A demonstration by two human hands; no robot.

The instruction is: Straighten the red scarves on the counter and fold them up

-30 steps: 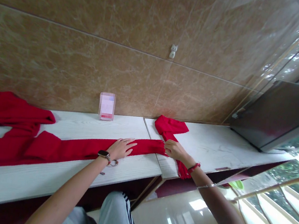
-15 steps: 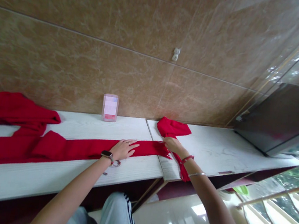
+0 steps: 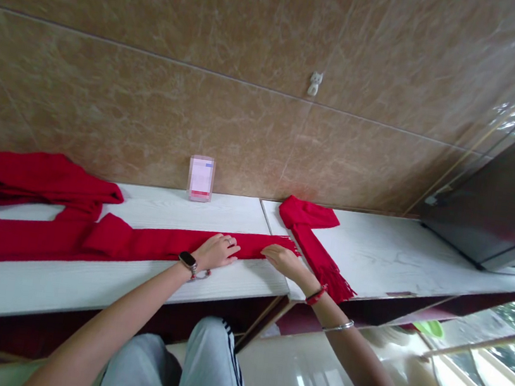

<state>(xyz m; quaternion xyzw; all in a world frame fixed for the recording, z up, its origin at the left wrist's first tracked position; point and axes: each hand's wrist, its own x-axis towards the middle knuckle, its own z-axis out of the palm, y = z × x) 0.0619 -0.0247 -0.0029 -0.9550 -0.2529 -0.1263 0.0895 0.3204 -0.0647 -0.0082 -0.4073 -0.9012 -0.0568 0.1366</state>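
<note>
A long red scarf (image 3: 164,240) lies stretched along the white shelf top, folded into a narrow strip with a fringed end at the right. My left hand (image 3: 217,251) rests on the strip, its fingers lying over the cloth, palm down. At the lower edge near the fringe is my right hand (image 3: 287,262), its fingers together on the cloth; the thumb's grip is mostly hidden. Just to its right, another fringed red scarf piece (image 3: 319,249) lies bent on the shelf. A bunched red cloth (image 3: 42,185) sits at the left.
A phone-like device (image 3: 201,178), its screen blurred, leans against the tiled wall. A small white cat-shaped hook (image 3: 315,83) is fixed above. A dark grey box-shaped appliance (image 3: 501,195) stands at the right end. The shelf top's (image 3: 225,284) front edge runs before my knees.
My right hand has moved from the fringed corner a little left and down along the scarf's edge. The fringed piece beside it now lies more spread out. My left hand stays on the scarf.
</note>
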